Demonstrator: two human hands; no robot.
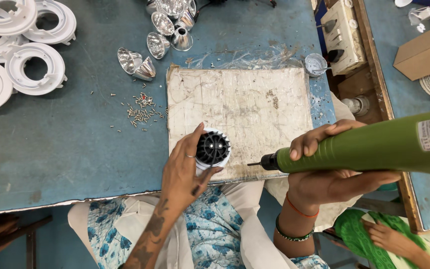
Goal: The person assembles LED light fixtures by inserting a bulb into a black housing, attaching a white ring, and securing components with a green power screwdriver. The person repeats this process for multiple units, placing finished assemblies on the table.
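My left hand (182, 169) wraps the black finned lamp housing (213, 148), pinning it on the worn white board (240, 109) so my right hand (324, 169) gripping the green electric screwdriver (364, 147) can aim its bit sideways at it

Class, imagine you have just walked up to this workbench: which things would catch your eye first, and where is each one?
The big green electric screwdriver in the right hand cuts across the right side, tip aimed left. Beside it, the left hand steadies a round black finned part in a white ring on the scuffed white board at centre. White plastic rings stack top left, shiny reflector cones top centre.
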